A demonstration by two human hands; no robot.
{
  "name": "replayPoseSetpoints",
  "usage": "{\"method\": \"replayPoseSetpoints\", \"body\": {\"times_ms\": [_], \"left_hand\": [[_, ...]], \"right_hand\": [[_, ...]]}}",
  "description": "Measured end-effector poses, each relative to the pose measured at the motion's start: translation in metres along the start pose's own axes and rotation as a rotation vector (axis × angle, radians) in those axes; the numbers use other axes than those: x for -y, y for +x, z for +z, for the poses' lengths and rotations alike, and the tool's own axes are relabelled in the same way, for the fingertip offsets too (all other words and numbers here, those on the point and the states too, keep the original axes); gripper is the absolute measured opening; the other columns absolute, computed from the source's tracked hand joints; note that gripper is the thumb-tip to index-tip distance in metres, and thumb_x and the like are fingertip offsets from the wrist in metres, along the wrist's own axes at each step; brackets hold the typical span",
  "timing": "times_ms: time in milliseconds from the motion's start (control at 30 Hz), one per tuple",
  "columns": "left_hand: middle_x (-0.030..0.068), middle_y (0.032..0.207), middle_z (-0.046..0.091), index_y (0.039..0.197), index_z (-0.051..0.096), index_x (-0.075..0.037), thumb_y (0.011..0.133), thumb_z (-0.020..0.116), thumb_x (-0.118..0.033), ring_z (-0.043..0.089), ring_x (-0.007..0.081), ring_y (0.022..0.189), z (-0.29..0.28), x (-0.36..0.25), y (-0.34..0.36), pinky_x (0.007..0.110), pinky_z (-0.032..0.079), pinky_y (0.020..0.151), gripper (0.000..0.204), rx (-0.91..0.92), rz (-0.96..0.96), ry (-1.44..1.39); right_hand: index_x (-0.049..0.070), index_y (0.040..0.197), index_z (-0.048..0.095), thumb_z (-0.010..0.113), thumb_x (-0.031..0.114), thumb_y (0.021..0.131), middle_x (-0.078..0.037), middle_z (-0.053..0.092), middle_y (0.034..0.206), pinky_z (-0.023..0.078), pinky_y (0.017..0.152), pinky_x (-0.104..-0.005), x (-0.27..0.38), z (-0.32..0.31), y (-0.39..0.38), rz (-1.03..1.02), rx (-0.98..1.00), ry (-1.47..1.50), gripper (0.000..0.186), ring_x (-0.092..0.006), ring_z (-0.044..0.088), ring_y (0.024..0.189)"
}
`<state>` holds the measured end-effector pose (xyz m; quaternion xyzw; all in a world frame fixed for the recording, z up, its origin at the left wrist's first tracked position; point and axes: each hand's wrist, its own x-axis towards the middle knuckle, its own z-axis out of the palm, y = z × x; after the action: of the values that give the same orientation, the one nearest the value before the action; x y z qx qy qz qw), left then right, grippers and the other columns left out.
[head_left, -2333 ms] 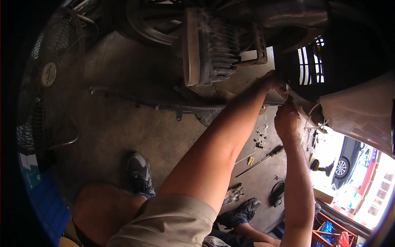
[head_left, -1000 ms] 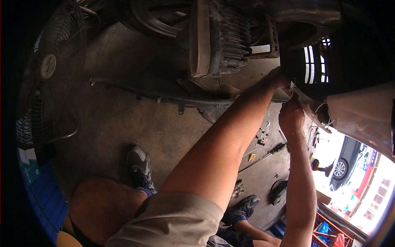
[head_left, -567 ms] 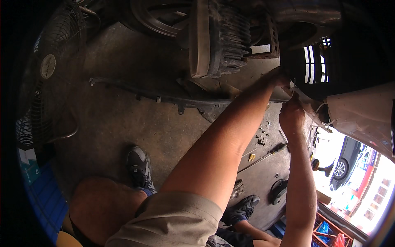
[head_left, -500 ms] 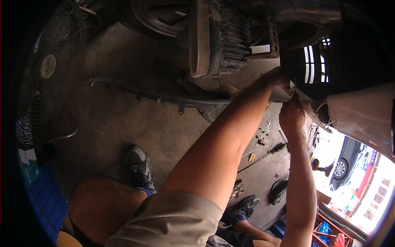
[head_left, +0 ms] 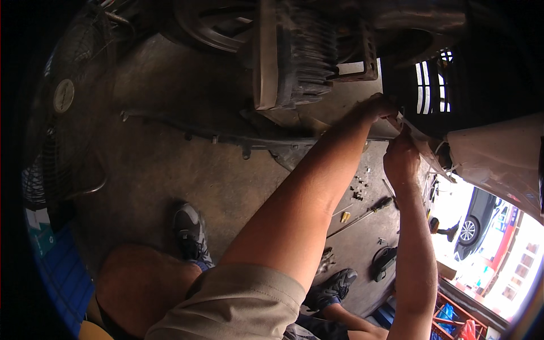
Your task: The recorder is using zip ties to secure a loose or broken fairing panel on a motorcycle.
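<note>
My left hand (head_left: 378, 107) reaches to the edge of a pale car body panel (head_left: 493, 156); its fingers are bent round that edge and partly hidden. Just below it, my right hand (head_left: 402, 157) is closed, fingers pinched together. A thin white strip that looks like a cable tie (head_left: 402, 120) stands up from between the two hands, and the right fingers grip its lower part. More thin white loops (head_left: 451, 170) hang from the panel edge to the right. A dark part with slatted openings (head_left: 433, 88) lies beyond the hands.
A finned block (head_left: 294, 62) stands ahead. A long dark trim strip (head_left: 249, 140) lies on the floor, near small fasteners (head_left: 358, 190) and a screwdriver (head_left: 368, 212). At left is a caged fan (head_left: 65, 96); an orange rack (head_left: 462, 314) is lower right.
Both hands stay at the panel edge, in almost the same pose. The view has shifted slightly, so the finned block and fan sit a little further left.
</note>
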<state>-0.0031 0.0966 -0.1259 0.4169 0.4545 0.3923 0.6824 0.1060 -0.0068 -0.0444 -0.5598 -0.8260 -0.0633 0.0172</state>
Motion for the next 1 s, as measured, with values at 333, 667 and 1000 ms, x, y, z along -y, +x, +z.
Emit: {"method": "replayPoseSetpoints", "body": {"times_ms": [333,667,1000], "left_hand": [[0.0007,0.05,0.042,0.062,0.057,-0.007,0.069,0.065,-0.009,0.031,0.0074,0.042,0.0,0.013,0.013,0.026,0.02,0.042,0.011,0.104,-0.1,-0.243],[0.0006,0.051,0.043,0.066,0.057,-0.007,0.069,0.07,-0.009,0.031,0.0074,0.042,0.0,0.015,0.02,0.024,0.019,0.041,0.013,0.144,-0.162,-0.342],[0.0001,0.05,0.041,0.061,0.057,-0.009,0.063,0.075,-0.013,0.03,0.0079,0.042,0.005,-0.003,-0.003,0.026,0.019,0.042,0.018,0.02,-0.103,-0.244]], "right_hand": [[-0.006,0.119,0.048,0.052,0.002,0.082,-0.026,0.063,0.089,0.053,0.068,-0.0439,0.008,-0.004,0.001,-0.03,-0.055,-0.007,0.038,-0.0404,0.064,0.081],[-0.004,0.119,0.047,0.05,0.001,0.081,-0.027,0.063,0.093,0.053,0.07,-0.0467,0.006,-0.002,0.004,0.005,-0.051,0.022,0.038,-0.0415,0.063,0.083],[-0.003,0.121,0.045,0.047,0.0,0.08,-0.026,0.062,0.094,0.052,0.072,-0.0482,0.005,-0.003,0.005,0.057,-0.017,-0.01,0.041,-0.0421,0.063,0.084]]}}
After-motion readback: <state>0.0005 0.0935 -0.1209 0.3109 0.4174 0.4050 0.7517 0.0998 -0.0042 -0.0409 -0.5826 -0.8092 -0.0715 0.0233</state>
